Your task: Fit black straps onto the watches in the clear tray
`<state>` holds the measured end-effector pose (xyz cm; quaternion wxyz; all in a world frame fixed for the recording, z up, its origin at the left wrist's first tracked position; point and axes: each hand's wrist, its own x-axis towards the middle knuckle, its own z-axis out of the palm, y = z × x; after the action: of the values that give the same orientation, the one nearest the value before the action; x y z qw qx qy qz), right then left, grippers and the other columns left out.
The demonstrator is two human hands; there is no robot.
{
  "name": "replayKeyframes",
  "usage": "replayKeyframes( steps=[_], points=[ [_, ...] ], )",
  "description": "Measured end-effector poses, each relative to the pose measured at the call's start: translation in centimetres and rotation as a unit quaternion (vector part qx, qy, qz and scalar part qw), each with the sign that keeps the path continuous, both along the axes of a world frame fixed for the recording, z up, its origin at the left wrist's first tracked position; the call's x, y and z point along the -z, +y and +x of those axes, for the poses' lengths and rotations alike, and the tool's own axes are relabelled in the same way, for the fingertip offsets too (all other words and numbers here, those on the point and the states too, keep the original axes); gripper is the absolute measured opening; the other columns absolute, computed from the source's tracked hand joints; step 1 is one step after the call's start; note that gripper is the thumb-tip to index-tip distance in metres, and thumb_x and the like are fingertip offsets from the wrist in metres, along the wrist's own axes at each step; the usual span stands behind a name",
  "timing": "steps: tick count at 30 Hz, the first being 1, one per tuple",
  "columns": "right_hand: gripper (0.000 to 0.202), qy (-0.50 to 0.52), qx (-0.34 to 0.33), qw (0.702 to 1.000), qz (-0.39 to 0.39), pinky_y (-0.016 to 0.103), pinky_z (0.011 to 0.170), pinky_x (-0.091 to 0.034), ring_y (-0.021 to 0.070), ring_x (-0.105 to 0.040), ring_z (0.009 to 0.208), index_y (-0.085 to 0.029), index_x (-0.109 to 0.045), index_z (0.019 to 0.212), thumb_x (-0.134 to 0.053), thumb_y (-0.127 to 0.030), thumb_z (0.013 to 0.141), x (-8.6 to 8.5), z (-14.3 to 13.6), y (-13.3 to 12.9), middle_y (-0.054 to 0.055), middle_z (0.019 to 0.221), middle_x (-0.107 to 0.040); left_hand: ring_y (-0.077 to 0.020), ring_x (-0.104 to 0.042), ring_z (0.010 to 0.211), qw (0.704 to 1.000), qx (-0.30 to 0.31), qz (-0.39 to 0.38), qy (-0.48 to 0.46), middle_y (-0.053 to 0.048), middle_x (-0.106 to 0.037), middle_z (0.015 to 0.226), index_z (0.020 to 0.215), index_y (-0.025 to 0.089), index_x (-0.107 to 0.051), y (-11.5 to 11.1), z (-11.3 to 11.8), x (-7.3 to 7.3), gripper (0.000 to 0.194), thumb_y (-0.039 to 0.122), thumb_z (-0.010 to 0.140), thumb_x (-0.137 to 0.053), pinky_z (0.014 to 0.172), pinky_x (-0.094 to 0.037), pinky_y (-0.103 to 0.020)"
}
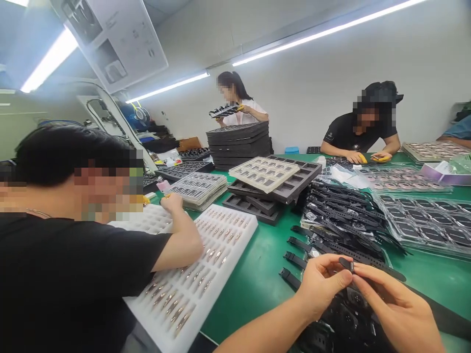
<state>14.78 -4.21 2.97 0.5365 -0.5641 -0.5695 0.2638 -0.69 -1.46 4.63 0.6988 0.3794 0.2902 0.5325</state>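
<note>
Close in front of me, my left hand [323, 284] pinches a short black watch strap [345, 264] between thumb and fingers. My right hand [395, 296] closes on the same strap from the other side, at a small shiny metal part. Below both hands lie several smartwatches [348, 318] with black straps, partly hidden by my fingers. Just beyond is a heap of black-strapped watches [334, 211], screens mostly down, with strap ends [289, 279] sticking out to the left.
At my left a co-worker in black reaches over a white foam tray [221, 220] of metallic frames. Black foam trays [239, 147] are stacked at the back. Clear trays of watch faces [429, 218] lie to the right on the green table [243, 279]. Two co-workers sit across.
</note>
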Motion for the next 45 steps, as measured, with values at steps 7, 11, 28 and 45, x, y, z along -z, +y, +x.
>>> replayKeyframes(
  steps=[7,11,28,45],
  points=[
    [0.042,-0.004,-0.027,0.999,-0.026,0.031,0.075,-0.066,0.0293,-0.078,0.086,-0.029,-0.083,0.095,-0.077,-0.062,0.070,-0.2,0.1,0.1,0.006,0.102,-0.080,-0.0099,-0.057,0.072,0.999,-0.030,-0.001,-0.022,-0.004,-0.070,0.080,0.094,0.015,-0.081,0.0,0.0,0.1,0.046,0.042,0.060,-0.095,0.072,-0.044,-0.022],
    [0.044,0.008,-0.026,0.999,-0.039,0.031,0.073,-0.066,0.0305,-0.077,0.085,-0.026,-0.081,0.093,-0.079,-0.063,0.069,0.1,0.4,0.1,0.007,0.099,-0.080,-0.0085,-0.052,0.067,1.000,-0.024,0.012,0.004,-0.002,-0.066,0.075,0.091,0.013,-0.081,-0.1,-0.3,-0.5,0.049,0.047,0.058,-0.095,0.067,-0.041,-0.022],
    [0.029,0.241,-0.084,0.964,-0.072,0.022,0.055,-0.051,0.0142,-0.055,0.059,-0.023,-0.072,0.083,-0.081,-0.051,0.079,-4.2,-0.8,0.5,-0.001,0.067,-0.061,-0.0096,-0.049,0.067,0.974,0.193,0.022,0.119,-0.001,-0.064,0.072,0.082,0.010,-0.078,0.8,-1.7,-1.3,0.049,0.054,0.063,-0.089,0.065,-0.038,-0.022],
    [0.038,0.401,0.003,0.915,-0.053,0.020,0.050,-0.044,0.0098,-0.049,0.055,-0.021,-0.068,0.084,-0.090,-0.049,0.070,-5.5,-0.5,1.6,-0.005,0.064,-0.056,-0.0162,-0.061,0.076,0.955,0.279,-0.021,0.093,-0.007,-0.070,0.079,0.083,0.012,-0.080,0.5,-1.4,-1.6,0.044,0.054,0.069,-0.085,0.073,-0.046,-0.026]
  ],
)
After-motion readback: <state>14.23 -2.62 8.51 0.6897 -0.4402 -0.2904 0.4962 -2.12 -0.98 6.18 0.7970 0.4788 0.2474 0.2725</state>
